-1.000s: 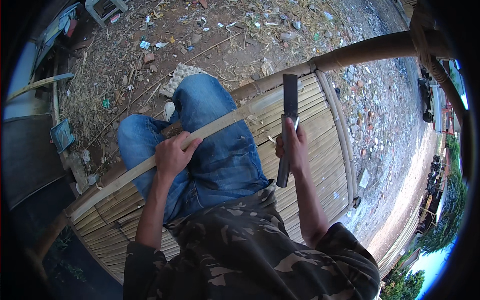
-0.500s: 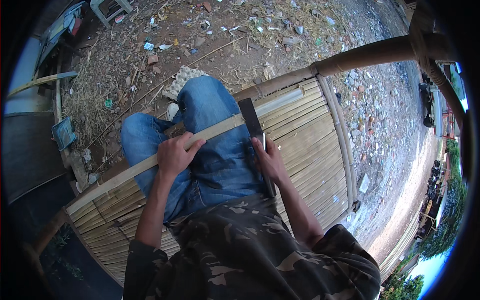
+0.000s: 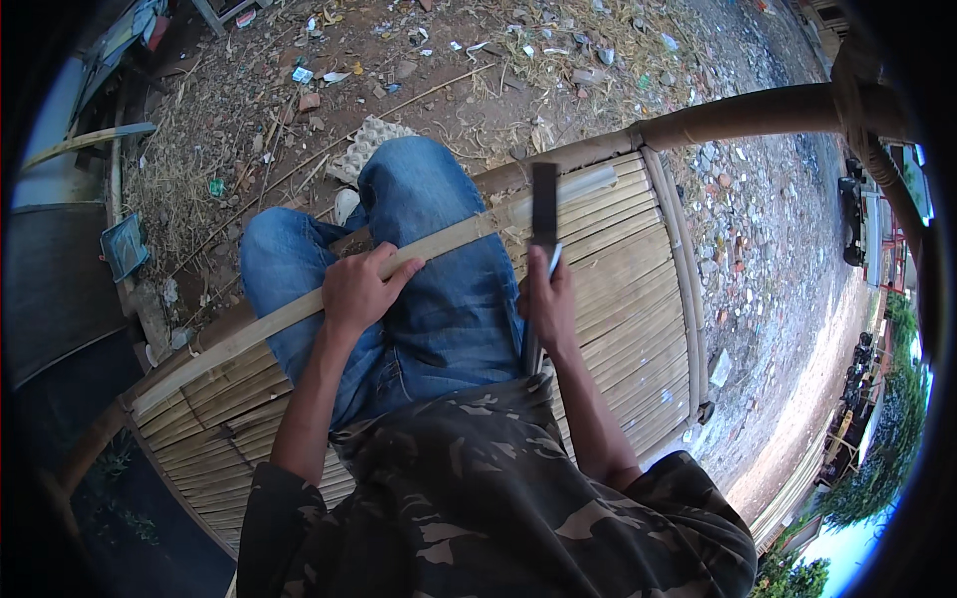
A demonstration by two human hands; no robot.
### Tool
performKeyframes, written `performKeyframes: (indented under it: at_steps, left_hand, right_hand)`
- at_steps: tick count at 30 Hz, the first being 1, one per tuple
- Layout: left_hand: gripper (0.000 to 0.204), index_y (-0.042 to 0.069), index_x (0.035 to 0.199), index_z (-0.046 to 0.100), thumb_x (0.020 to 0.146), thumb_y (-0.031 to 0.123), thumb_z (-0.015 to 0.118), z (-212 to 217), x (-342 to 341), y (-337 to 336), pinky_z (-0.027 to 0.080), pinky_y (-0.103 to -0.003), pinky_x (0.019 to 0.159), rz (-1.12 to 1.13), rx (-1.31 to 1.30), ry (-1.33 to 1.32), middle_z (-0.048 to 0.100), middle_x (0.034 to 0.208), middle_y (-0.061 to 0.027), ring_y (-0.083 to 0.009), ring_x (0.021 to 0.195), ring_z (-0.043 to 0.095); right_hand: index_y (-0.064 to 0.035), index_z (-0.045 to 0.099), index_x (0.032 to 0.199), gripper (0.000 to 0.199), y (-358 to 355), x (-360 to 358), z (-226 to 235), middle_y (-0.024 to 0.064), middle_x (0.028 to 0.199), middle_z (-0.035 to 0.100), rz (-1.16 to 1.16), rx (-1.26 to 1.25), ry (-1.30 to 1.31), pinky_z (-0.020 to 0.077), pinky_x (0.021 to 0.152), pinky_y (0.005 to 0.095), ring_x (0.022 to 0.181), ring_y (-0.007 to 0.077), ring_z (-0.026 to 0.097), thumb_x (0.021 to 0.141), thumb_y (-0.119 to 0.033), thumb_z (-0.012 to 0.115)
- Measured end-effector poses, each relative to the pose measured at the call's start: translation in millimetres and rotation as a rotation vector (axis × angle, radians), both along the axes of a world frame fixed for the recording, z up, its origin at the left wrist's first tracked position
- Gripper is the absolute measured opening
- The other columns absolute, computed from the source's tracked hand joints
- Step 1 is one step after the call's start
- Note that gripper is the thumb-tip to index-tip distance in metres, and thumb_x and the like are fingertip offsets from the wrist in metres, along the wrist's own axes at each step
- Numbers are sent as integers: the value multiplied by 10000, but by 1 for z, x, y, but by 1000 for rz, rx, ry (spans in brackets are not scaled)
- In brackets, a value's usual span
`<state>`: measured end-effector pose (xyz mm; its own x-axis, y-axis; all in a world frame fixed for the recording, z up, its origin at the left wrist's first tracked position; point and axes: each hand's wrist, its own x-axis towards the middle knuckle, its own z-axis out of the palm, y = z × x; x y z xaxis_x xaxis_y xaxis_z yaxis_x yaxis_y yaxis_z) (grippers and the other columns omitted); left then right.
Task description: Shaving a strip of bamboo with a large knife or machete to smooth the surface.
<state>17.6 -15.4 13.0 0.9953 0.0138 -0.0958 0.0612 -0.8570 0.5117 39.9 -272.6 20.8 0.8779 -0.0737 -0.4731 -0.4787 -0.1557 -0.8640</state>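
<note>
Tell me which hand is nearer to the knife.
Right. The right hand grips the knife by its handle; the left hand is off to its left, holding the pale strip across the jeans.

Pale strip [image 3: 287, 320] aslant, dark-bladed knife [image 3: 544, 204]

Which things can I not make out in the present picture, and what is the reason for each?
All in the head view:
Blade of the knife: blurred, so its cutting edge is unclear.
Handle: partly covered by the right hand.
Middle of the strip: hidden where the left hand grips it.
Shoe: mostly behind the jeans.
Stool: cut off by the top edge.
</note>
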Motion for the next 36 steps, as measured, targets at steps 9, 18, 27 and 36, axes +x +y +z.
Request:
performKeyframes:
  at_steps: [9, 18, 27, 36]
  left_hand:
    - [477, 73, 756, 629, 867, 537, 616, -1, 4, -4, 482, -432, 503, -8, 19, -42, 628, 601, -136, -343, 589, 646]
    - [492, 71, 742, 624, 877, 544, 599, -4, -1, 0, 488, -419, 476, -29, -1, -84, 620, 569, -134, -326, 536, 641]
    - [528, 65, 722, 598, 886, 566, 573, -1, 5, 0, 489, -430, 479, -36, -1, -48, 608, 551, -142, -337, 535, 639]
    - [450, 35, 831, 545, 949, 470, 529, 20, -8, -32, 477, -500, 573, 97, -105, 178, 613, 627, -212, -427, 655, 630]
  right_hand:
    - [-76, 472, 885, 342, 2, 8, 5, 2, 567, 465, -125, 95, -70, 359, 381, 232, 416, 81, 450, 991, -400, 502]
    - [-61, 532, 917, 365, 1, -10, -31, 13, 517, 473, 356, -307, -243, 392, 386, 248, 414, 99, 496, 985, -419, 506]
    - [-101, 517, 926, 355, 8, -3, -27, 24, 622, 510, 257, -217, -94, 407, 433, 264, 479, 100, 495, 975, -452, 510]
    - [-49, 514, 1170, 337, -47, 26, 10, 63, 721, 597, -50, -20, -135, 467, 521, 282, 591, 132, 587, 863, -118, 637]
